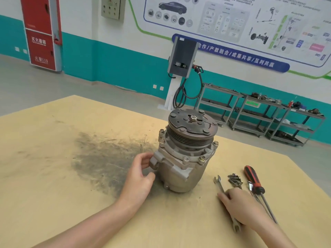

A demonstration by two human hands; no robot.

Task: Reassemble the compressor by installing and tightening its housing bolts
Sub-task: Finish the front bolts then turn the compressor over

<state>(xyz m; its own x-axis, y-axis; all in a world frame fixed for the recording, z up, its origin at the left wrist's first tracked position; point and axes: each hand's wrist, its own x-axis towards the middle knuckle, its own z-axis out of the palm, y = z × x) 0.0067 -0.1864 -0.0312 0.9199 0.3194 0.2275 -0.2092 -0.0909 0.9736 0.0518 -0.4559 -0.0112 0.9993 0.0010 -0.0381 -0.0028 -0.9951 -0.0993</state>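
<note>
**Compressor upright, wrench being taken up**

Head view: The compressor [186, 151] stands on end near the middle of the tan surface [53, 158], pulley face up, with several housing bolts [202, 158] already seated around its flange. The left hand [141, 174] curls against the lower left side of the body and steadies it, its grip partly wrapped on a lug there. The right hand [240, 204] lies over the shank of an open-ended wrench [226, 199]; whether its grip has closed on the tool cannot be told. Loose bolts [235, 180] lie in a small heap just beside the wrench, with a red-handled screwdriver [254, 179] next to them.

Risks, as judged: the housing stands on a narrow rounded end, so wrench torque could tip or spin it if the left hand slackens. An open-ended jaw poorly seated may round a bolt head. Loose bolts could roll off.
</note>
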